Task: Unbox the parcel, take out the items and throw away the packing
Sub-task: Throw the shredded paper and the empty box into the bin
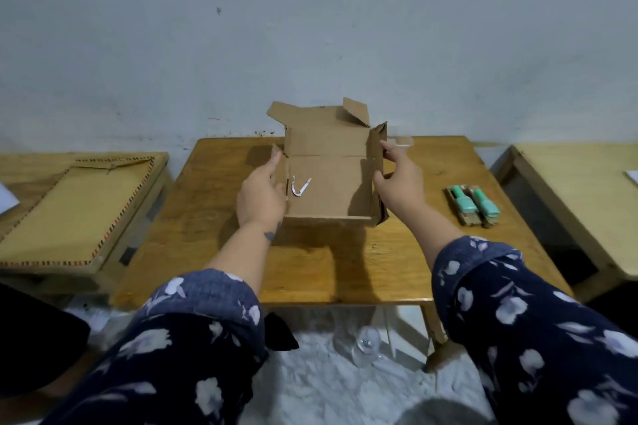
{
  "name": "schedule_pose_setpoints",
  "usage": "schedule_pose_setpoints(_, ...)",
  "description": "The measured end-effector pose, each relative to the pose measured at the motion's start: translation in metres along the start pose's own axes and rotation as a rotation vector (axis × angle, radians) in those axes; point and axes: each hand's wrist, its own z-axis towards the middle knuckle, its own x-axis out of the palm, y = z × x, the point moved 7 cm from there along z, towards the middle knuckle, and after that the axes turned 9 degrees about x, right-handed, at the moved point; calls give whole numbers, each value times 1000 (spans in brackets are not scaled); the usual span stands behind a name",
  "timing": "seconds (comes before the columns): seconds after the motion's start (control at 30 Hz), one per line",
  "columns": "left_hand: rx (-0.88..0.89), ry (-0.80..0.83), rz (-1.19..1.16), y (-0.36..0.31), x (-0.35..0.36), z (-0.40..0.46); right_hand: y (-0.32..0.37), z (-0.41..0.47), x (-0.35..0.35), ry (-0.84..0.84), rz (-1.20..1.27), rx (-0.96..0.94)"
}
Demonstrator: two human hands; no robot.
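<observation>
1. Hands first: your left hand (261, 195) lies flat against the left wall of the cardboard box (328, 176), and your right hand (400, 183) pinches its right wall.
2. The box sits open mid-table (310, 262), holding a white paper scrap (299, 187).
3. Two green-capped items (474, 205) lie well to its right.

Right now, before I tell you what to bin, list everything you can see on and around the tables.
cardboard box: one, brown, open, middle of the centre table, near the wall.
paper scrap: one, white, on the box floor, left side.
packets: two, teal tops, side by side on the centre table, right of the box.
clear tub: one, see-through, far right behind the box, partly hidden.
centre table: one, wooden.
left table: one, wooden, patterned edge.
right table: one, pale top.
glass: one, clear, on the floor under the centre table.
left hand: on the box's left wall.
right hand: gripping the box's right wall.
</observation>
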Motion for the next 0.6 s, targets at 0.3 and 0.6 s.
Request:
schedule_pose_setpoints(0.3, 185, 193, -99, -124, 77, -131, -106, -116, -172, -196, -32, 120)
schedule_pose_setpoints(0.6, 352, 525, -86, -216, 191, -288, -253, -252, -300, -389, -121, 387)
